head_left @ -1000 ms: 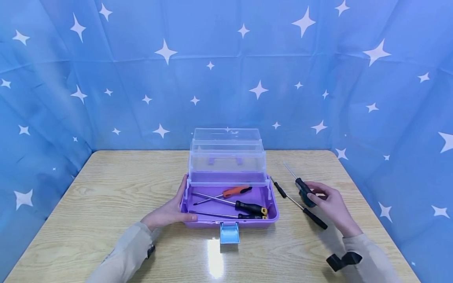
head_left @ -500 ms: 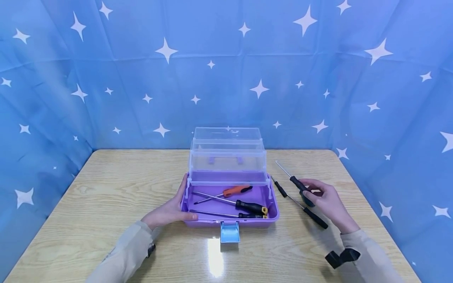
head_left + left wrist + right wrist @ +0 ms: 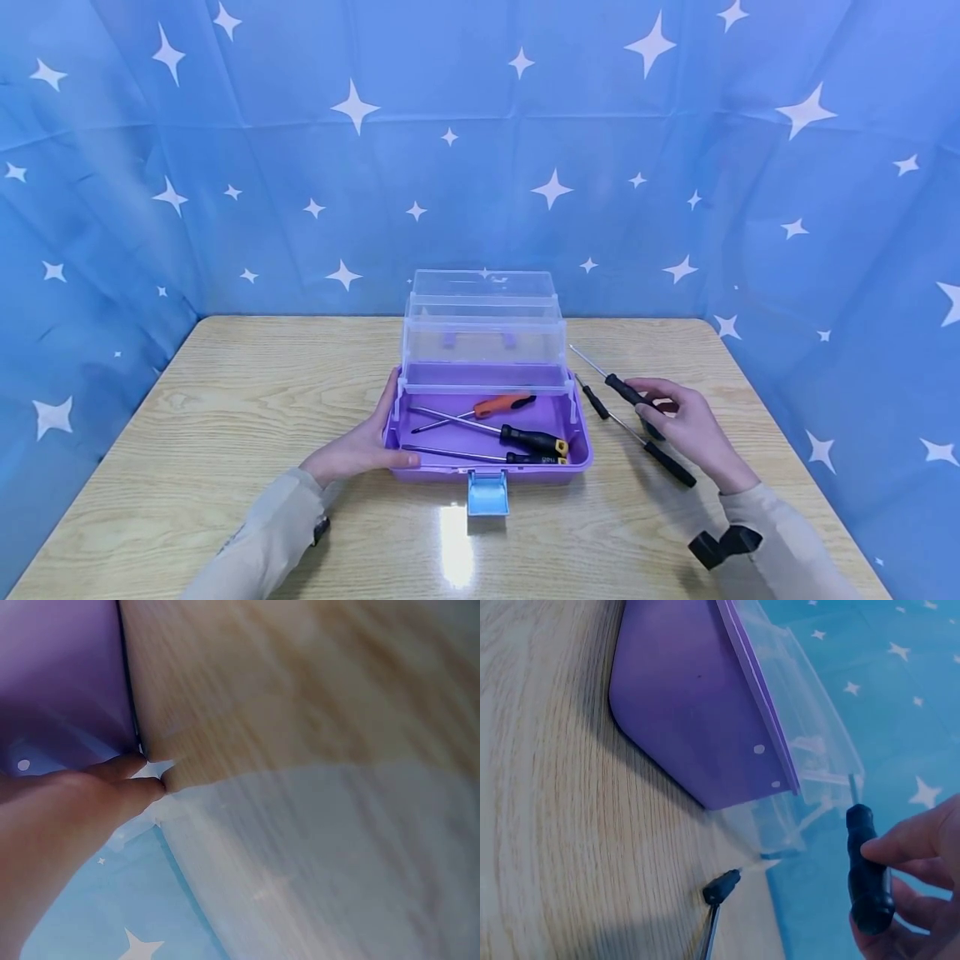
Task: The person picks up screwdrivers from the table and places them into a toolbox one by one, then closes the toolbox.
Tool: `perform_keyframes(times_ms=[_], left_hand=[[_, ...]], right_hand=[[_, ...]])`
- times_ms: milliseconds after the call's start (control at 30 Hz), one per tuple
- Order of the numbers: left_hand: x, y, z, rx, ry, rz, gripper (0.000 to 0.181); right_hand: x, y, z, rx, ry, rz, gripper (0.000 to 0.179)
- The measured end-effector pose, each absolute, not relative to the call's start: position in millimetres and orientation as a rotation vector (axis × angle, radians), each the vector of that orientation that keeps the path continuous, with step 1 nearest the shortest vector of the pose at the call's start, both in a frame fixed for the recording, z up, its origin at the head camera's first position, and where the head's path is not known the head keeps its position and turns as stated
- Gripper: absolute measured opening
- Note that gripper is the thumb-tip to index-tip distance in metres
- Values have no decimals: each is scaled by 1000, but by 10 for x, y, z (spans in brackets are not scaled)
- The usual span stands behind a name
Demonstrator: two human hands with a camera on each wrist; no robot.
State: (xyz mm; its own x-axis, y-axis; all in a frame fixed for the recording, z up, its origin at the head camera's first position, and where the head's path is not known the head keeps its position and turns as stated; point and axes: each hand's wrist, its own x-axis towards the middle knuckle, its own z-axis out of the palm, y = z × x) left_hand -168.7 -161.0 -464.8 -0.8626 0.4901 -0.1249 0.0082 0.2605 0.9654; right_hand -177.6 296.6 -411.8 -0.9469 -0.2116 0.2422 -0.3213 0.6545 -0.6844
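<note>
Head: the left hand (image 3: 358, 454) grips a purple box (image 3: 540, 475); right hand (image 3: 692, 427) pinches a dark-handled screwdriver (image 3: 624, 389) to its right. Left wrist: fingers (image 3: 139, 787) touch the box. Right wrist: swung low, the shaft (image 3: 853, 787) might snag the clear lid (image 3: 802, 690).

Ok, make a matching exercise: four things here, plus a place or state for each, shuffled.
Things
1. Left hand
2. Orange-handled screwdriver
3. Right hand
4. Blue latch

Places and states
A. Holding a black-handled screwdriver
B. Lying inside the purple box
C. Midway along the box's front
D. Gripping the box's side

Pairs: 1-D, 2-B, 3-A, 4-C
</note>
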Motion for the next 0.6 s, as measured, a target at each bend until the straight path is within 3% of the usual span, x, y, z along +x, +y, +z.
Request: perform_keyframes(times_ms=[600], left_hand=[[-1684, -1608, -4633, 450, 2117, 1638, 128]], right_hand=[[-1833, 2864, -4019, 533, -2751, 1122, 31]])
